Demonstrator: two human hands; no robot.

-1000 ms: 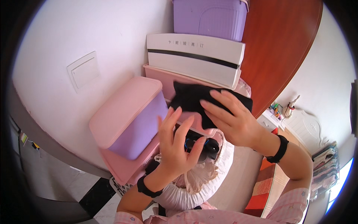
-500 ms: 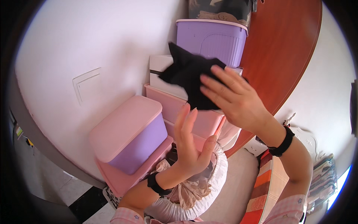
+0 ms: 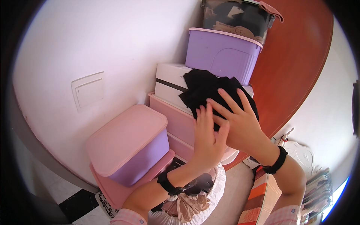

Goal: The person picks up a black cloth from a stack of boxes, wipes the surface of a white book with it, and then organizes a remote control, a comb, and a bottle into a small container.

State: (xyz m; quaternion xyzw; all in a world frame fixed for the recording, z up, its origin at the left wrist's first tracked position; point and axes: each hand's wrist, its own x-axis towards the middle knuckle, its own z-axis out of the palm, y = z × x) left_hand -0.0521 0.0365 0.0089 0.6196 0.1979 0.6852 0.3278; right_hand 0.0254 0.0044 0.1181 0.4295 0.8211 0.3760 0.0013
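A crumpled black cloth [image 3: 204,88], perhaps a garment, is raised in front of the stacked boxes. My right hand [image 3: 242,125] lies over its near right side with spread fingers and grips it; the thumb is partly hidden. At the lower edge, my left hand [image 3: 208,137] presses its fingertips to the fabric, thumb close to the right hand, so both hands hold the cloth. Below my left wrist is a white fabric-lined basket [image 3: 218,183]. Inside it lie beige cloth [image 3: 187,206] and dark items [image 3: 202,183].
A purple box with a pink lid [image 3: 129,137] stands at the left on another pink lid. Behind the cloth rise pink bins [image 3: 172,112], a white box [image 3: 168,86], a purple bin [image 3: 221,50] and a clear bin of clothes [image 3: 236,18]. A brown wooden panel [image 3: 296,48] is to the right.
My left hand has moved up and right from open air onto the cloth. The cloth and my right hand have lowered slightly and shifted right in view, and the view itself has shifted.
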